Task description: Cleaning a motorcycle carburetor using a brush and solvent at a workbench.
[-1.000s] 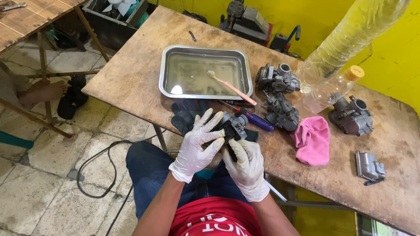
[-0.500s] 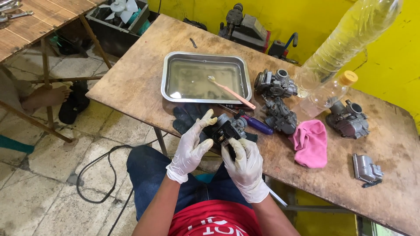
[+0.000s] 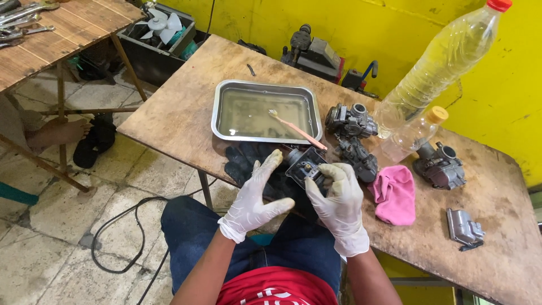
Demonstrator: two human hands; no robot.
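A seated person in white gloves works at the near edge of a worn wooden table (image 3: 186,107), seen from above. The right hand (image 3: 337,197) is curled around a dark metal engine part (image 3: 305,166), its fingers closed on the part's near and right sides. The left hand (image 3: 257,195) is spread open just to the left of that part, fingers stretched up and thumb out, gripping nothing; whether a fingertip touches the part cannot be told. The part is held just over the table's near edge, above a dark cloth (image 3: 248,161).

Just beyond the hands sits a shallow steel tray (image 3: 223,121) holding cloudy liquid, with a pink-handled brush (image 3: 296,130) lying across its right side. To the right of the tray are two grey carburettors (image 3: 350,121), one behind the other. Near them, further right, lies a crumpled pink rag (image 3: 395,195). A large clear plastic bottle (image 3: 440,65) of pale yellow liquid leans at the far right, with a small orange-capped bottle (image 3: 412,135) below it. Another grey engine part (image 3: 439,166) and a small metal cover (image 3: 464,227) lie toward the right end of the table.
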